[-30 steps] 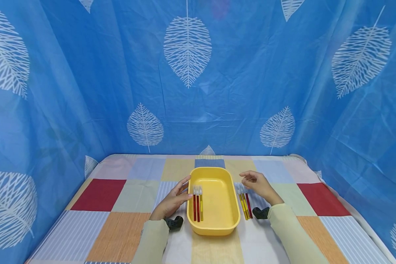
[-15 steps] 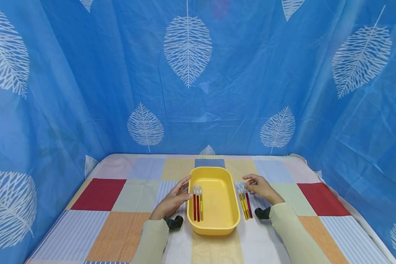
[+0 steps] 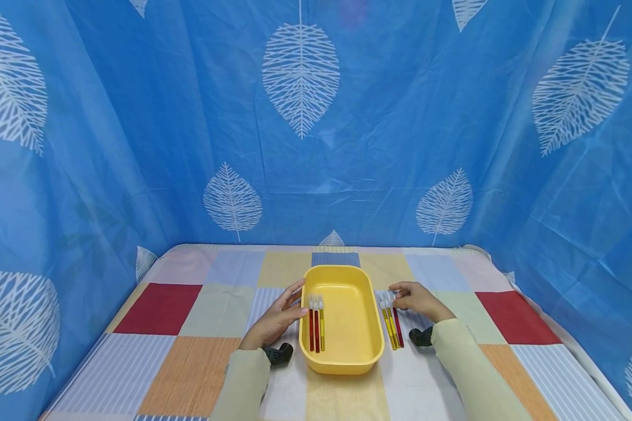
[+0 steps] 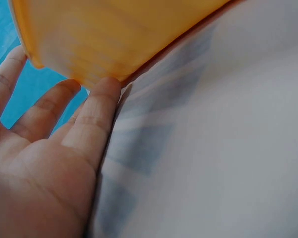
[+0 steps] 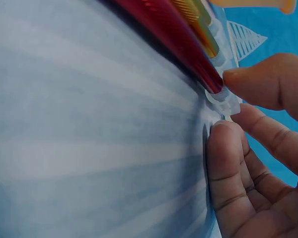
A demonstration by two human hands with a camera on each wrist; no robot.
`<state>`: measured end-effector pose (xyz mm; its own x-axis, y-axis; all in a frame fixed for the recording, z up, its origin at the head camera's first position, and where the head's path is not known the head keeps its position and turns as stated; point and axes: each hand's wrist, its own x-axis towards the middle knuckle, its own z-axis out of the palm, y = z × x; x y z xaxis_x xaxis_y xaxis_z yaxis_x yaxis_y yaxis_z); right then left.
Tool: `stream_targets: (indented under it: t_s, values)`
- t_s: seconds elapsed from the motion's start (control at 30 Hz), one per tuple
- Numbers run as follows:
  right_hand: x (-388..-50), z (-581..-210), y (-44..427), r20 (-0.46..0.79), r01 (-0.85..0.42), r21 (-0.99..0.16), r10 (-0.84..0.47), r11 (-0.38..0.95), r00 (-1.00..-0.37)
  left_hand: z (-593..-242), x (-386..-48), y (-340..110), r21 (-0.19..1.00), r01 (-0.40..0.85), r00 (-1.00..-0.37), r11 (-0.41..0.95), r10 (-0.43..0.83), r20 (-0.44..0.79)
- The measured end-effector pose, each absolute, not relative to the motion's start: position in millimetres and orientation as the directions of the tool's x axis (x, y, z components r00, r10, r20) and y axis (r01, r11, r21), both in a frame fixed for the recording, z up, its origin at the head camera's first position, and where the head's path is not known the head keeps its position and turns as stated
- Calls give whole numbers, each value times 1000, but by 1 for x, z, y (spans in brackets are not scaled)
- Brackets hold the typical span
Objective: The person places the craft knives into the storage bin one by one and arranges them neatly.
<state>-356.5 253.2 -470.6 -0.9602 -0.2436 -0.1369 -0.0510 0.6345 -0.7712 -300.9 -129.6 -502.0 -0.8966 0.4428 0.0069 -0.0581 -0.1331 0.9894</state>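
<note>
My left hand point(image 3: 275, 320) rests against the left side of the yellow tray point(image 3: 341, 368), its fingertips touching the outer wall in the left wrist view. Inside the tray lie two red craft knives point(image 3: 312, 333) and one gold craft knife point(image 3: 322, 334), side by side with clear caps. To the tray's right, on the cloth, are gold craft knives point(image 3: 391, 330) and a red craft knife point(image 3: 398, 328). My right hand point(image 3: 420, 301) pinches that red one near its cap; in the right wrist view the thumb point(image 5: 260, 84) lies against the handle's end.
A patchwork cloth point(image 3: 221, 310) covers the table. Blue curtains with white leaf prints point(image 3: 300, 146) hang at the back and both sides. A black wrist device point(image 3: 279, 355) sits at the left wrist, another black wrist device point(image 3: 421, 337) at the right.
My right hand has come down from above the knives beside the tray and closed its thumb and fingers at the red one's capped end. The left hand and tray stay put.
</note>
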Motion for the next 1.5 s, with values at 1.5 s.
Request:
stream_targets:
  t_s: [1.5]
  values:
    - [-342, -429, 248, -37, -119, -904, -352, 410, -935, -501, -301, -129, 989, -59, -891, -138, 453, 10]
